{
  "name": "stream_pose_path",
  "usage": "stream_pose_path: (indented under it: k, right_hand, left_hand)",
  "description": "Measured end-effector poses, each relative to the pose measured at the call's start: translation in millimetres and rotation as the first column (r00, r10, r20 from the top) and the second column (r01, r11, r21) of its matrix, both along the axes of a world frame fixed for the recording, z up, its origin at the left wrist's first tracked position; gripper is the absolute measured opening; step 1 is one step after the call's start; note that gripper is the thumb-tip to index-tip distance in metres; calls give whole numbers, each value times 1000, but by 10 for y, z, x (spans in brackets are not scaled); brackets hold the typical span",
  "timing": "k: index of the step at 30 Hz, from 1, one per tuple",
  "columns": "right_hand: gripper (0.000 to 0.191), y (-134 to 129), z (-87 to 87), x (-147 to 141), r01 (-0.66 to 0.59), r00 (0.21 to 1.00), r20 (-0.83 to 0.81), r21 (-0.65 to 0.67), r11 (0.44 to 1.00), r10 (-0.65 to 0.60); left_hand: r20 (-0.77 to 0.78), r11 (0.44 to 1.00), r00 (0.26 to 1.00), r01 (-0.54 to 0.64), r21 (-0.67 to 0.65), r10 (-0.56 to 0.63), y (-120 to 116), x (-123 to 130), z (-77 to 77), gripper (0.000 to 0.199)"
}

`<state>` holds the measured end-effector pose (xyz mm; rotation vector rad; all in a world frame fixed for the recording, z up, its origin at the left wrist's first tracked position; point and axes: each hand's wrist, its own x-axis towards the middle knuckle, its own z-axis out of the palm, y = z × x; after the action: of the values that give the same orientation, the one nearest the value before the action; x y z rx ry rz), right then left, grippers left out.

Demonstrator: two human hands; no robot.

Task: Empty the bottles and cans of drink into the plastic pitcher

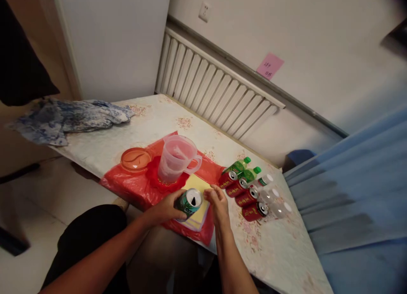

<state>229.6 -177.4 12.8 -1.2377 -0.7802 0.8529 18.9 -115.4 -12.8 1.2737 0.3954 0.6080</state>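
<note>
A green drink can (186, 205) with an opened top is gripped in my left hand (165, 208), tilted a little above a yellow cutting board or pad (199, 184). My right hand (218, 202) hovers just right of the can, fingers partly curled and apart, holding nothing I can see. Behind the can stands a translucent pink pitcher (176, 156) on a red scalloped dish (152, 175). An orange round lid (136, 159) lies left of the pitcher. A red plastic sheet (119, 183) is spread under these things.
On the right, several red cans (248, 197) stand in a row beside green bottles (243, 164) and clear bottles (280, 205). A crumpled blue-white cloth (85, 116) lies at the far left of the flower-patterned table (152, 109). A radiator (206, 86) and a blue curtain (356, 192) border it.
</note>
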Motion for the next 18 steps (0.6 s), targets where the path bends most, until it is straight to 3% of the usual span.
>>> stream_pose_path:
  k: [3, 7, 12, 18]
  right_hand:
    - [45, -395, -82, -77, -81, 997, -16, -11, 997, 81]
    - [60, -685, 24, -215, -155, 987, 29, -38, 987, 156]
    - [80, -856, 181, -240, -70, 980, 176, -118, 991, 90]
    - [79, -1007, 220, -158, -6, 954, 297, -80, 997, 30]
  left_hand:
    - [-6, 999, 999, -35, -3, 35, -80, 80, 66, 87]
    - [-19, 999, 999, -47, 21, 47, -207, 223, 138, 90]
    - [-10, 997, 999, -51, 55, 52, -399, 414, 232, 87]
    - [4, 999, 1000, -29, 25, 29, -623, 695, 340, 83]
